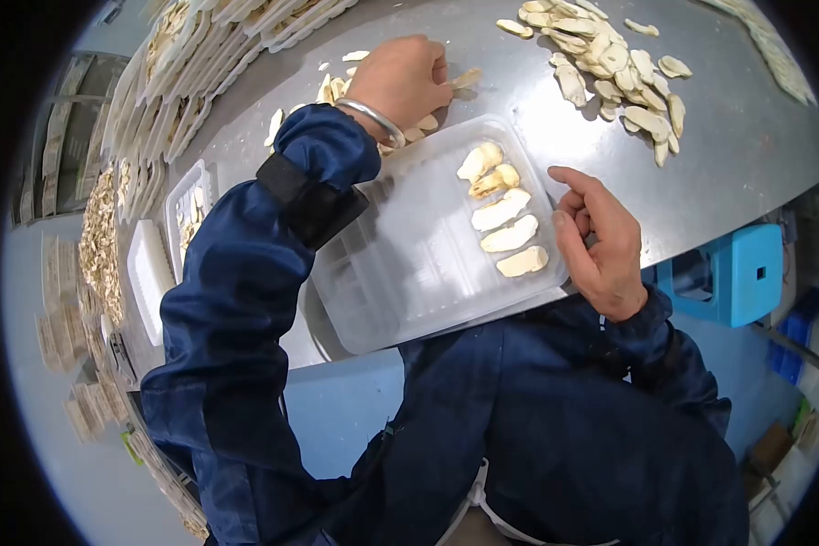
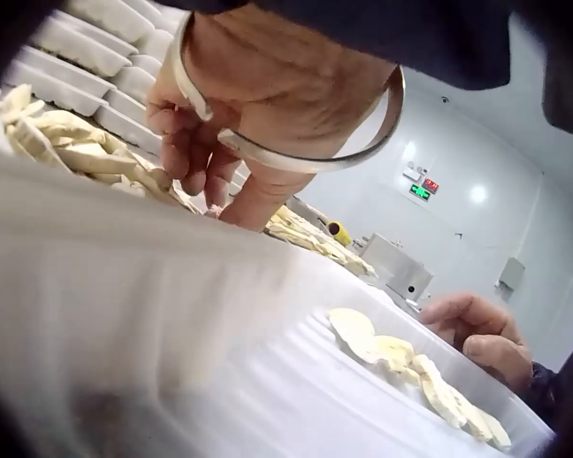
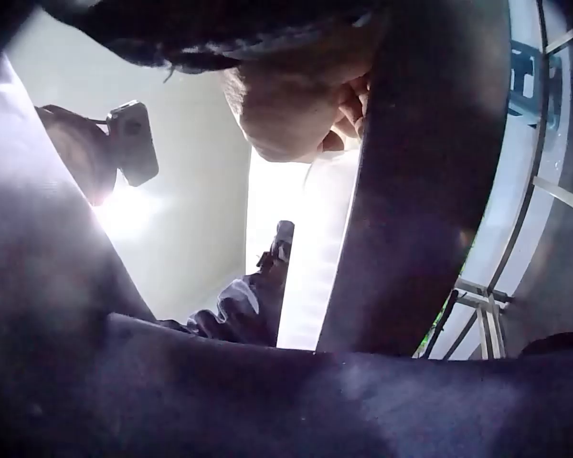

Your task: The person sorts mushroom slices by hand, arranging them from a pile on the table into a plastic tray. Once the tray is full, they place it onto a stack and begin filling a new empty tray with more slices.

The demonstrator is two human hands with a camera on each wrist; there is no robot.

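Beyond clear rectangular plastic tray (image 1: 409,264): heaped cream slices (image 1: 614,64), left hand (image 1: 400,82) (grip unclear); beside: right hand (image 1: 601,238), loosely curled; overhanging: dark-blue sleeve (image 1: 232,250).

In my head feed the left hand (image 1: 399,84) hides some fingertips, so I can't be sure whether they pinch the blurred slice (image 1: 468,79) at their three o'clock. The left sleeve (image 1: 232,250) covers the tray (image 1: 409,241) at its ten o'clock corner. At eleven o'clock, the tray stack (image 1: 196,68) runs off the top edge. My right-wrist feed hides most of the right hand's (image 3: 296,110) fingers.
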